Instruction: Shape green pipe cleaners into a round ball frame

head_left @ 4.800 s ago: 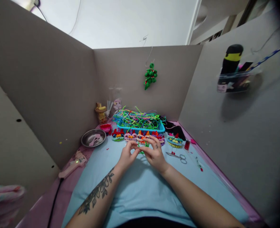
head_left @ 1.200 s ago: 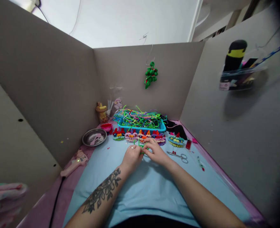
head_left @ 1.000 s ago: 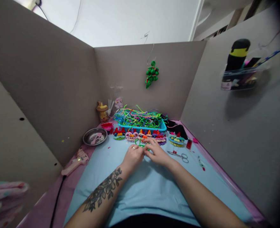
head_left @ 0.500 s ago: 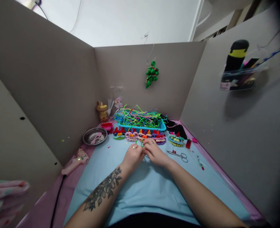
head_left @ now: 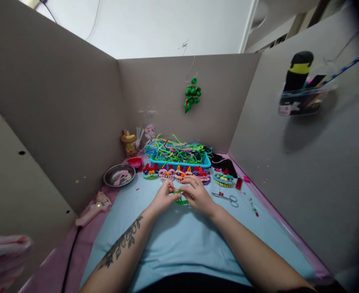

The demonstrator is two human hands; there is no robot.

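A bright green pipe cleaner (head_left: 181, 201), bent into a loop, is between my two hands above the blue cloth (head_left: 167, 244). My left hand (head_left: 164, 196) pinches it between thumb and fingers. My right hand (head_left: 196, 196) grips its other side, fingers curled over it and partly hiding it. Just beyond my fingers stands a row of colourful pipe-cleaner figures: a red and green one (head_left: 150, 171), a pink one (head_left: 166, 173) and an orange one (head_left: 183, 173) among them. Right of my right hand lie scissors (head_left: 228, 198).
Behind the figures is a blue tray (head_left: 182, 163) heaped with pipe cleaners. A metal bowl (head_left: 119, 176) and a pink glue gun (head_left: 94, 209) lie left. Grey panels enclose three sides; a green ornament (head_left: 192, 95) hangs at the back, a clear holder (head_left: 301, 101) on the right.
My hands have moved slightly apart and their fingers have shifted. More of the green pipe cleaner shows, now as a loop below the fingers. The view has turned slightly.
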